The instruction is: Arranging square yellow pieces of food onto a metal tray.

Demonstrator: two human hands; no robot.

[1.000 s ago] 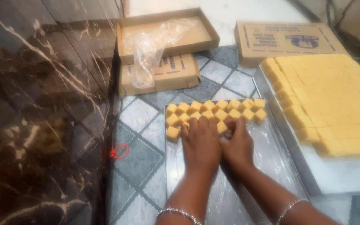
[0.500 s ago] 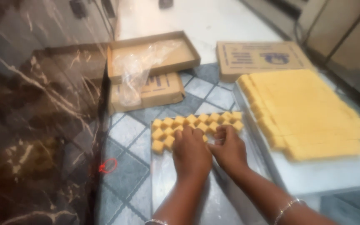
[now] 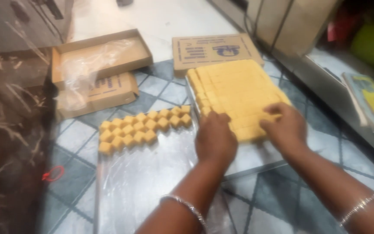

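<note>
Both hands are laid on the near edge of a large slab of yellow cut sweet [image 3: 239, 93] on a steel tray [image 3: 256, 158]: the left hand [image 3: 215, 141] with fingers curled over it, the right hand [image 3: 284, 128] with fingers spread flat. Small yellow cubes [image 3: 141, 128] are ranged leftward on a clear plastic sheet [image 3: 148, 182]. Beyond, flat brown cardboard boxes [image 3: 100, 73], one lined with plastic, and a printed brown lid [image 3: 213, 50] are set on a blue-grey tiled floor [image 3: 72, 173].

open brown box [image 3: 100, 56], flat cartons [image 3: 215, 50]
</note>
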